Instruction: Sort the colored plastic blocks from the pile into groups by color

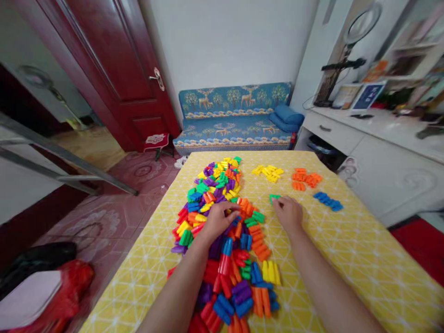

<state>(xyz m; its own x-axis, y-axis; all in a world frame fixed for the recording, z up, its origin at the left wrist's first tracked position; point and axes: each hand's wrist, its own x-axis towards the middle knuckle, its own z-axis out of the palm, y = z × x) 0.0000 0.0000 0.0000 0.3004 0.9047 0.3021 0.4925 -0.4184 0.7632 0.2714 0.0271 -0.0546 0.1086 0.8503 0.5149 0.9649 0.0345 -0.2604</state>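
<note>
Colourful plastic building blocks (226, 263), rounded like joined tubes, lie in a long heap down the table. My left hand (219, 221) is over the middle of this heap, thumb and forefinger apart with a gap between them. Nothing shows in its grasp, though its lower fingers are partly hidden. To the right of the heap, my right hand (289, 213) is low over the tablecloth, its fingers closed at a green block (275, 197). Part of that block is covered by the fingertips.
Sorted by colour, yellow blocks (268, 172), orange blocks (305, 178) and blue blocks (328, 201) form small groups on the yellow tablecloth (298, 159). Beyond the table stands a blue patterned sofa (236, 122). A white cabinet (378, 157) is at the right.
</note>
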